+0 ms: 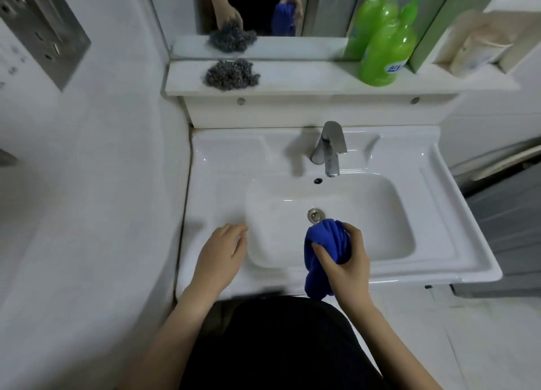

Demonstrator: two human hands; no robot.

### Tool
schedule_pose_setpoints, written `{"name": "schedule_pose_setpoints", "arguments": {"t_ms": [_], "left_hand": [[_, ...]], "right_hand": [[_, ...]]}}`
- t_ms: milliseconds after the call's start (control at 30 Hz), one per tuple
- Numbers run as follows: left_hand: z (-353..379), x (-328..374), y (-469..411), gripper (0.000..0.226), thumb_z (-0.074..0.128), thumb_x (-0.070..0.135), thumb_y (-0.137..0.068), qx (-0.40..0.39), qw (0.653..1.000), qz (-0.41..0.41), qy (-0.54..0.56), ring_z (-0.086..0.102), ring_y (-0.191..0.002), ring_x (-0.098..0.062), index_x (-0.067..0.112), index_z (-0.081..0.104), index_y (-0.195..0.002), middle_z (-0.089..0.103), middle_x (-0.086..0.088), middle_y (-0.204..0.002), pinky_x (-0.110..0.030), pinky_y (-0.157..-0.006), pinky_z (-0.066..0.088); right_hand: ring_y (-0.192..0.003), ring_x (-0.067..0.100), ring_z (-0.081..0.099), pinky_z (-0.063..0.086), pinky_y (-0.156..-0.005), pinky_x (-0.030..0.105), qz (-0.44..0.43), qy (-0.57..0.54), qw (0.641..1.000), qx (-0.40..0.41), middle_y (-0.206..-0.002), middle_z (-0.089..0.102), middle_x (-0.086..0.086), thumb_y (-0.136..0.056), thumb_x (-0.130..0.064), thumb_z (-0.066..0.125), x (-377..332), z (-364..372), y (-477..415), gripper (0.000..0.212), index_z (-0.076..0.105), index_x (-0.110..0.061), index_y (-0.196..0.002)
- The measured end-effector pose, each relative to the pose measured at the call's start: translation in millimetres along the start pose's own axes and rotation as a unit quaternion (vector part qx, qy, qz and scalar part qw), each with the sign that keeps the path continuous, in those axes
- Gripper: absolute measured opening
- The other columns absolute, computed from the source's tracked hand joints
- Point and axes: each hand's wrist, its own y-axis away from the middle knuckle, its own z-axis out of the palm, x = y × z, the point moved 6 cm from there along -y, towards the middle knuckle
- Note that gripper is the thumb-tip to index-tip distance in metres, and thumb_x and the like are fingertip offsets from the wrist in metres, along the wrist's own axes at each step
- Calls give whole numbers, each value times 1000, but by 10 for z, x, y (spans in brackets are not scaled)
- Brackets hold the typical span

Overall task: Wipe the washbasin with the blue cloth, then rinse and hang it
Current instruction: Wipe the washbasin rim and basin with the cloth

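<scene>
Home bathroom: washbasin [439,222], tap [329,149], mirror [257,6].

head view | from above the person's chest | faces forward and steeply down | close over washbasin [322,143] | mirror [263,9] at top edge

Both forearms bare to the frame edge; no sleeves visible. Left hand [221,253] and right hand [347,260] carry no rings, watch or gloves. Torso covered by a plain black garment [278,345], unmarked.
</scene>
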Motion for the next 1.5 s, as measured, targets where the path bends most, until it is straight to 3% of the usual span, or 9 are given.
{"name": "schedule_pose_setpoints", "arguments": {"t_ms": [233,467,633,833,1000,1200,1300,1433,1500], "left_hand": [[411,-332,777,70,22,54,-82,-92,994,-55,-5,55,-117,-16,14,62,-124,63,4,-124,-22,-96,36],[681,208,646,46,37,38,-91,-42,997,-67,-16,55,-115,-13,17,62,-123,63,7,-122,-21,-95,36],[1136,855,605,34,45,31,-94,-8,994,-102,38,56,-110,-11,17,66,-117,64,8,-114,-25,-96,41],[1562,1306,571,22,51,20,-97,-14,993,-103,59,58,-105,-8,19,65,-113,62,14,-107,-28,-94,46],[1480,1569,53,23,49,23,-97,-7,995,-82,59,56,-106,-6,23,62,-116,62,13,-111,-31,-94,47],[1182,1877,-1003,23,50,25,-97,-4,997,-32,66,58,-97,-13,20,58,-119,63,8,-106,-25,-86,47],[1179,1853,-1547,18,54,28,-96,14,980,-98,171,60,-84,-6,20,61,-110,66,9,-94,-14,-77,45],[1296,1687,-2116,11,59,17,-92,53,905,-208,368,64,-76,-22,13,66,-85,69,-9,-83,-44,-85,55],[1357,1572,-2266,15,60,12,-90,66,874,-249,413,65,-77,-24,12,65,-76,68,-10,-77,-46,-87,55]], "right_hand": [[-109,3,59,50,-92,31,58,39,998,1,-118,60,-19,-79,-22,78,516,-311,272,53,50,-33,-123],[-101,-14,55,41,-77,9,53,21,998,1,-116,59,-22,-81,-23,77,637,-983,-59,52,47,-38,-120],[-106,2,59,45,-86,25,39,28,999,-7,-115,59,-19,-80,-23,77,837,-1638,-365,51,48,-37,-119],[-107,-9,54,43,-84,20,35,23,999,-26,-115,57,-21,-79,-22,78,917,-2033,-641,54,46,-39,-120],[-106,4,59,45,-83,20,12,10,999,-32,-117,59,-14,-80,-23,78,761,-1962,-1008,54,47,-35,-123],[-104,-3,59,47,-84,22,4,-19,999,-37,-115,59,-18,-80,-28,77,538,-1589,-1548,51,47,-38,-120],[-101,-5,58,49,-85,23,21,-24,998,-46,-115,59,-17,-81,-28,76,567,-1374,-1774,52,48,-32,-125],[-96,-8,60,50,-81,24,43,-17,998,-52,-107,61,-26,-79,-35,77,752,-1147,-1974,50,47,-44,-118],[-95,-10,60,50,-80,24,56,-15,997,-51,-107,60,-26,-79,-34,77,827,-1067,-2032,50,46,-44,-118]]}}
